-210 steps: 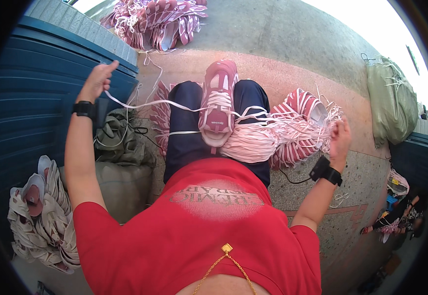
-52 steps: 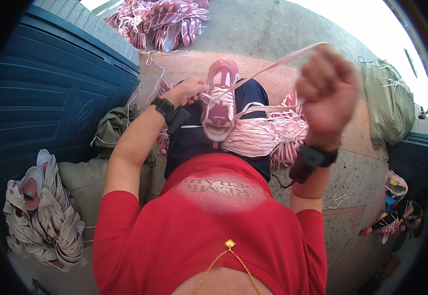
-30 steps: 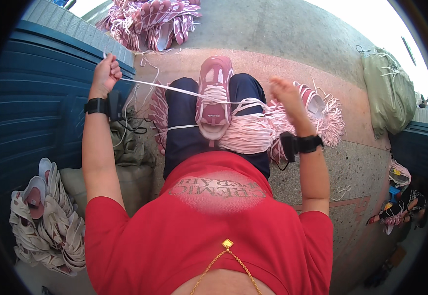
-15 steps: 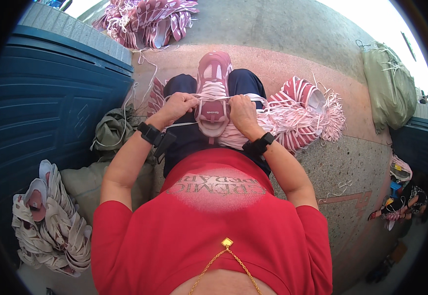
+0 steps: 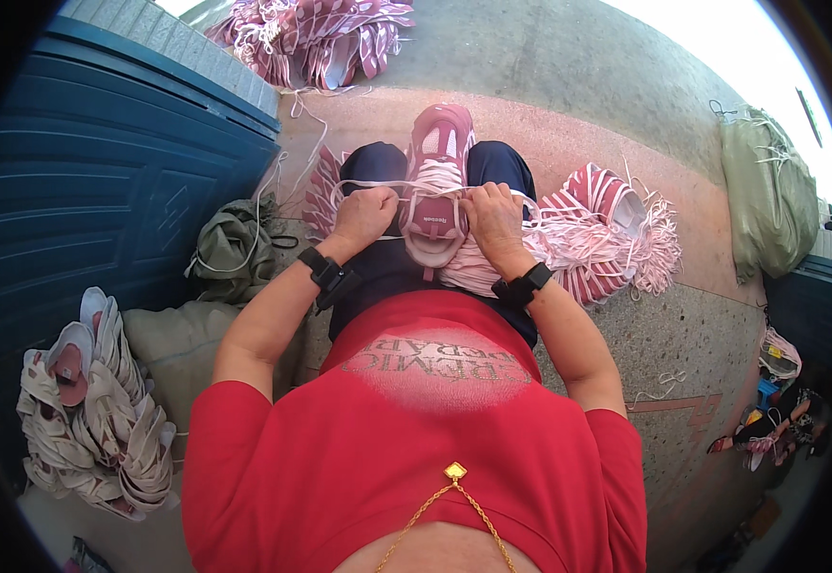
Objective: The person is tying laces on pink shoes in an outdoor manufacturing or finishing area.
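A mauve-pink sneaker (image 5: 435,212) rests between my knees, its toe pointing away and its tongue nearest to me. Pale pink shoelaces (image 5: 441,177) cross over its upper part. On the left of the shoe, my left hand (image 5: 368,215) is closed on one stretch of lace, fingers curled in. Just beside the tongue's right edge, my right hand (image 5: 494,222) pinches lace too, with a loop hanging past it. Under and beyond the right hand lies a large bunch of pale pink laces (image 5: 550,239) and striped pink shoe uppers (image 5: 583,196).
At the far left lies a heap of pink uppers (image 5: 311,38). Blue panelled door (image 5: 120,172) stands along the left, beside a grey-green cloth sack (image 5: 234,244). Beige uppers (image 5: 96,411) are stacked near left. A tied green sack (image 5: 768,196) stands far right.
My left hand has turned and closed more around the lace. The right hand stays beside the tongue. The whole view has shifted slightly, with the scene moving right.
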Motion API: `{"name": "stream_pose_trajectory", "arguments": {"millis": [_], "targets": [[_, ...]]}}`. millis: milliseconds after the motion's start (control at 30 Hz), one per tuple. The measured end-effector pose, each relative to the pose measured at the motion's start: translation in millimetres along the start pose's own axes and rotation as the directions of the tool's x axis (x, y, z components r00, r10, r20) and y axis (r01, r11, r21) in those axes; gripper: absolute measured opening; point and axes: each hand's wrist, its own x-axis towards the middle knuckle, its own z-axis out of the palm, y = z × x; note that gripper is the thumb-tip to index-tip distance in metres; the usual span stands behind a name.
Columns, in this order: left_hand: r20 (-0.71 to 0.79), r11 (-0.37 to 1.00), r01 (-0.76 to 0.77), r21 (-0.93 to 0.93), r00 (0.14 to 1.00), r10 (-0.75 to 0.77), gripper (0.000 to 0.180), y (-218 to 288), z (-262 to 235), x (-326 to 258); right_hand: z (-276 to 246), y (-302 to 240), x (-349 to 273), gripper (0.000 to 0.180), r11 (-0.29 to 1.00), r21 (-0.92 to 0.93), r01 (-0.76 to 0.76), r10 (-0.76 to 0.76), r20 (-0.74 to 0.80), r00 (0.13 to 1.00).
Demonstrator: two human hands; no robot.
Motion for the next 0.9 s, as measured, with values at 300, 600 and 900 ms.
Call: {"name": "stream_pose_trajectory", "arguments": {"millis": [300,600,900], "targets": [[0.036,0.920,-0.292,0.263,0.955,0.293,0.019,14.2,-10.0,5.1,-0.7,0.0,-0.9,0.015,1.000,0.005,0.009,-0.008,-0.020,1.000],[-0.222,0.918,-0.163,0.362,0.941,0.255,0.026,41.7,-19.6,-0.3,-19.0,-12.0,0.1,0.024,0.993,-0.088,0.078,-0.081,-0.032,0.996],[-0.171,0.940,-0.212,0.269,0.949,0.263,0.018,35.2,5.5,-23.2,-10.5,-3.6,-3.4,0.024,1.000,-0.018,-0.020,0.023,0.211,0.977]]}}
